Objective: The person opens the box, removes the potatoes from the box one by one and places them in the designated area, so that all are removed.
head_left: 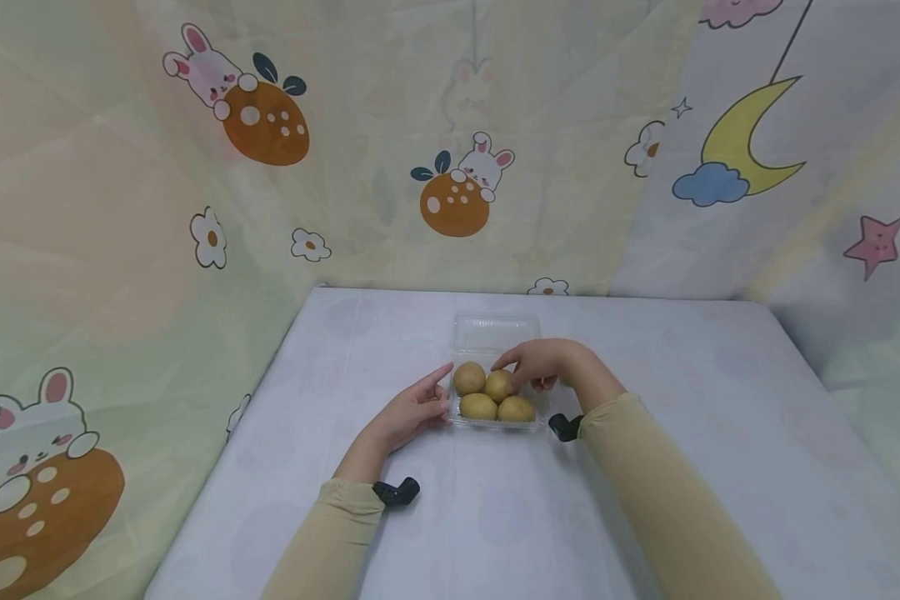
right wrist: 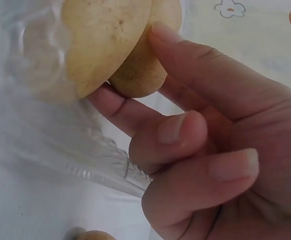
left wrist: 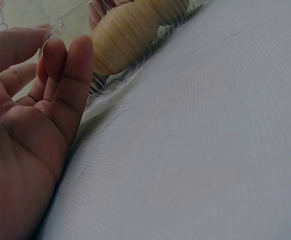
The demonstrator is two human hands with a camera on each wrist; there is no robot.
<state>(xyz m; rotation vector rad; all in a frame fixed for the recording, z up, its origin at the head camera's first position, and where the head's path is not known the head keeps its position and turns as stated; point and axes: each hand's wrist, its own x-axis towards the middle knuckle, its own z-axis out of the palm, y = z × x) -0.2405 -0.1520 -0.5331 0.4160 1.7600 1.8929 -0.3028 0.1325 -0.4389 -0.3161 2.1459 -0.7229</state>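
Observation:
A clear plastic clamshell box (head_left: 495,425) lies open on the table with its lid (head_left: 497,332) folded back. Several yellow-brown potatoes sit inside, two at the front, such as the front-left potato (head_left: 477,407), and two behind. My left hand (head_left: 408,414) pinches the box's left rim beside the front potato (left wrist: 125,37). From the right, my right hand (head_left: 546,362) reaches in and pinches the back-right potato (head_left: 499,385) between thumb and index finger. In the right wrist view that potato (right wrist: 141,75) is partly hidden behind a nearer potato (right wrist: 105,42).
A pale cloth covers the table (head_left: 450,533). Behind and beside it hangs a printed curtain (head_left: 360,150) with rabbits, flowers and a moon. Each wrist carries a small black camera, such as the left wrist camera (head_left: 396,492).

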